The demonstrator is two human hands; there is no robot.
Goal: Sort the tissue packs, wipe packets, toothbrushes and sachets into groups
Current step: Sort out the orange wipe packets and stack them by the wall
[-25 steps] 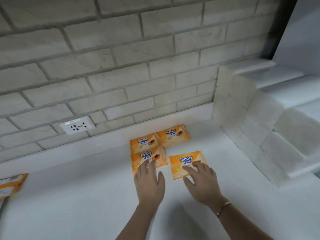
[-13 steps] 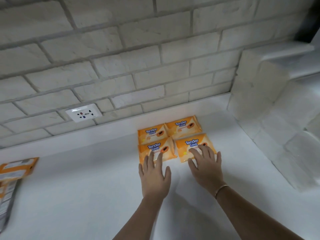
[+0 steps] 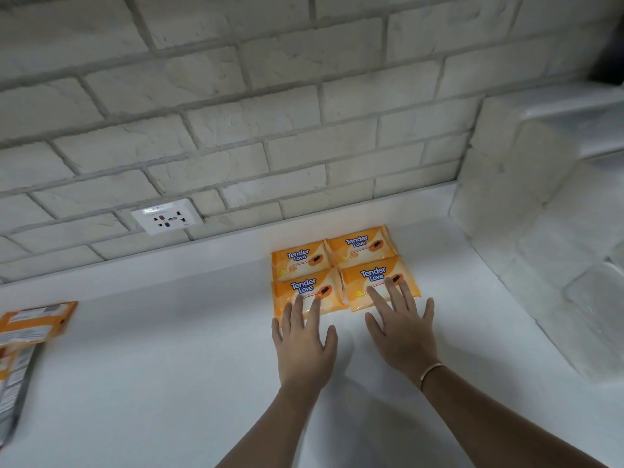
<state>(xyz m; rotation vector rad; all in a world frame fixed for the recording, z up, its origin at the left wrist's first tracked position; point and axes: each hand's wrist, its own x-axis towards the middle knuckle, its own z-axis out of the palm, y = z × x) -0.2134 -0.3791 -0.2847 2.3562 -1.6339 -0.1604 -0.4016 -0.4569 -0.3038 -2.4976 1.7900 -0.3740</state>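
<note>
Several orange wipe packets lie in a two-by-two block against the back ledge of the white counter (image 3: 169,366). The back row holds one packet on the left (image 3: 299,258) and one on the right (image 3: 361,243). My left hand (image 3: 304,346) lies flat, fingers spread, its fingertips on the near edge of the front-left packet (image 3: 305,288). My right hand (image 3: 401,329) lies flat too, its fingertips resting on the front-right packet (image 3: 378,276). Neither hand grips anything.
At the far left edge lie an orange packet (image 3: 37,320) face down and other packs (image 3: 13,383), partly cut off. A wall socket (image 3: 167,216) sits in the brick wall behind. A white stone block (image 3: 540,231) bounds the counter on the right.
My right hand pushed the front-right packet back and left until it closed up against the other three. Both hands moved forward with it. The view shifted to the left.
</note>
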